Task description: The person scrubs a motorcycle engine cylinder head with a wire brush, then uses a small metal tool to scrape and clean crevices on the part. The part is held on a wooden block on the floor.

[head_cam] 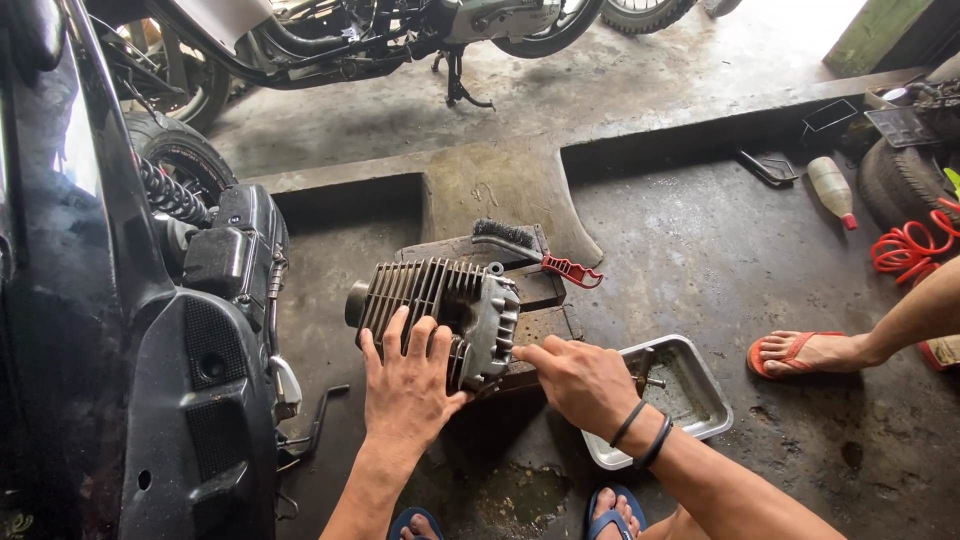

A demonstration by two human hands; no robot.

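Blue sandals [612,510] at six o'clock sit nearest, cut off by the bottom edge. Above them the left hand [407,385] lies flat and open-fingered on a finned grey engine cylinder [440,315], which rests on a dark block at centre. His right hand [580,380] pinches the cylinder's lower corner; what the fingertips hold is hidden. A metal tray [705,400] sits at four o'clock, a wire brush with red handle [540,255] at twelve. A pale bottle with red cap [832,190] lies at two o'clock. Open wet concrete spreads rightward; a black motorcycle [130,330] crowds nine o'clock.
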